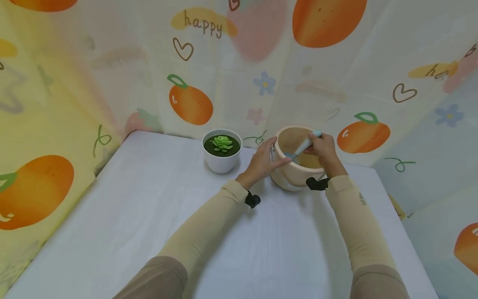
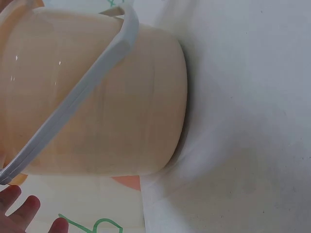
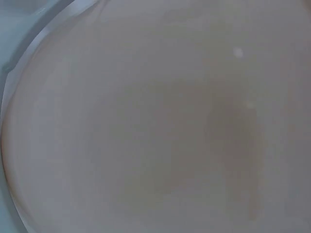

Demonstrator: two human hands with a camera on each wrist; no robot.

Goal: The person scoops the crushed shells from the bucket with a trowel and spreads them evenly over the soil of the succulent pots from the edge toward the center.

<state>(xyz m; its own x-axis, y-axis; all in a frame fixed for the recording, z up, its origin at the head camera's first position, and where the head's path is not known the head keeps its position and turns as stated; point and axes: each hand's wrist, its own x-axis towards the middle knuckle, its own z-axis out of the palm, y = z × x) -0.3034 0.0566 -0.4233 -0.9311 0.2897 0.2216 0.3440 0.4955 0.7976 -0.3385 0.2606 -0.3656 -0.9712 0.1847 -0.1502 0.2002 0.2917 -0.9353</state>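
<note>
A beige bucket [image 1: 295, 178] stands upright on the table. My right hand [image 1: 325, 153] grips a small tool [image 1: 304, 146] by its whitish handle, slanted down into the bucket's mouth. The tool has a light-blue tip, and its light-blue lower end is mostly hidden behind the rim. At the bucket's left side, my left hand [image 1: 261, 161] lies spread against the rim, thumb at the front. Straight fingertips [image 2: 26, 208] show beside the bucket handle [image 2: 73, 104] in the left wrist view. The right wrist view has only a blurred pale surface [image 3: 160, 121] and a curved blue-grey band [image 3: 24, 46].
A white pot [image 1: 221, 165] with a green succulent [image 1: 222, 143] sits left of the bucket. Both stand near the back of the white-covered table [image 1: 149, 199]. A fruit-printed cloth [image 1: 231, 95] hangs close behind, and a yellowish one lies along the left side.
</note>
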